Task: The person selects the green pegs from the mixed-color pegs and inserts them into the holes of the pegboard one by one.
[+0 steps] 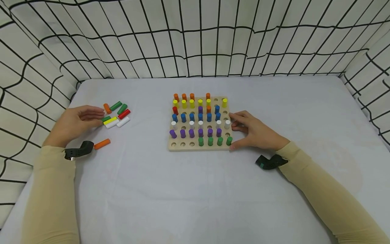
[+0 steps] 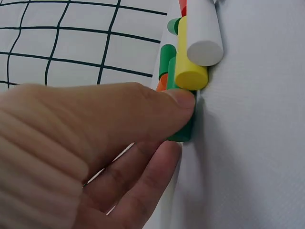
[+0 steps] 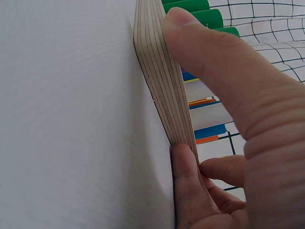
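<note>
At the left of the head view, my left hand (image 1: 74, 123) pinches a green peg (image 2: 183, 130) between thumb and fingers, beside a small pile of loose pegs. A yellow peg (image 1: 110, 121) lies right against it. My right hand (image 1: 256, 134) holds the right side of a wooden pegboard (image 1: 199, 149), thumb at the near corner and fingertips along the farther part of that edge. Coloured pegs stand upright on the board in rows: orange, yellow, blue, white, purple and green, with one mixed row. Several holes show bare, three of them at the front left.
Around the left hand lie a red peg (image 1: 124, 114), a white peg (image 1: 123, 122), and other green, white and orange pegs. A separate orange peg (image 1: 102, 144) rests nearer, by the left wrist device. Black wire mesh (image 1: 200, 40) borders the white-covered table (image 1: 182, 193) at back and sides.
</note>
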Demonstrator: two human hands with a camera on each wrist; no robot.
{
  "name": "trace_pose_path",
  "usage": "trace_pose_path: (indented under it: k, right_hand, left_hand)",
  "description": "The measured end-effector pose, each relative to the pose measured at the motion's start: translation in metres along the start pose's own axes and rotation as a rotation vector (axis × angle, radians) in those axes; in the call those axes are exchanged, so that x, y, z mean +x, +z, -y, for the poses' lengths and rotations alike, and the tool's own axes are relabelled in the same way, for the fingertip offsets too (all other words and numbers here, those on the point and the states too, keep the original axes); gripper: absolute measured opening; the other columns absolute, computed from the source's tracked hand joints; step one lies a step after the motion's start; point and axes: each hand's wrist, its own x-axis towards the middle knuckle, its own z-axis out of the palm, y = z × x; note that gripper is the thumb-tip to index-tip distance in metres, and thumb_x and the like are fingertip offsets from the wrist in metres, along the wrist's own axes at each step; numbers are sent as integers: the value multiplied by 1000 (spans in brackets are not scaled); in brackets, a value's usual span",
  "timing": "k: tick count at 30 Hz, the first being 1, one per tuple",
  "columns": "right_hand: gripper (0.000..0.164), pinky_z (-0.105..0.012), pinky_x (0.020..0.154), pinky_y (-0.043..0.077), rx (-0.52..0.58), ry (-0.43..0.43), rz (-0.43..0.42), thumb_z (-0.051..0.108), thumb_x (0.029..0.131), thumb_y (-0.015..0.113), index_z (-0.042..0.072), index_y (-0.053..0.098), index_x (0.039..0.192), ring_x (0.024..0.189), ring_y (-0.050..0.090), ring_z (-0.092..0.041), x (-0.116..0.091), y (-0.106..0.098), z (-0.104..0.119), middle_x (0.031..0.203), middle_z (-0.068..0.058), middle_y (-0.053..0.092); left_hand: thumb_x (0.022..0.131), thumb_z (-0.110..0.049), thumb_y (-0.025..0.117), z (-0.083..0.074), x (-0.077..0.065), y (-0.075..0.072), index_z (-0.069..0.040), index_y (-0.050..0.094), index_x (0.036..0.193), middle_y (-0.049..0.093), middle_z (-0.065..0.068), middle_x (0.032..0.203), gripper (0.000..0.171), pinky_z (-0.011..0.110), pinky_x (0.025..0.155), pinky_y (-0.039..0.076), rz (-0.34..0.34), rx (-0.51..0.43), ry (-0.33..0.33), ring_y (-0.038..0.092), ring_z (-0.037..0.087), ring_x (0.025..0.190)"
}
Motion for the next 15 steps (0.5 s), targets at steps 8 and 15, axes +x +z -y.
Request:
trace_pose_path:
  k: [8,15]
  right_hand:
    - [117,-23,115,44,-27,2,-5,32,73,95,8,25,164,140,49,-22,0,0,-1,155,-8,35]
    - [117,-23,115,44,-15,0,-3,32,73,95,8,25,164,140,49,-22,0,0,-2,155,-8,35]
  left_hand:
    - [99,-43,68,-2,3,3,-19,61,142,65,16,141,50,18,83,45,29,87,13,62,16,116]
    - [100,-32,68,-1,2,3,-17,65,138,68,17,134,41,9,75,42,1,119,75,51,-14,92]
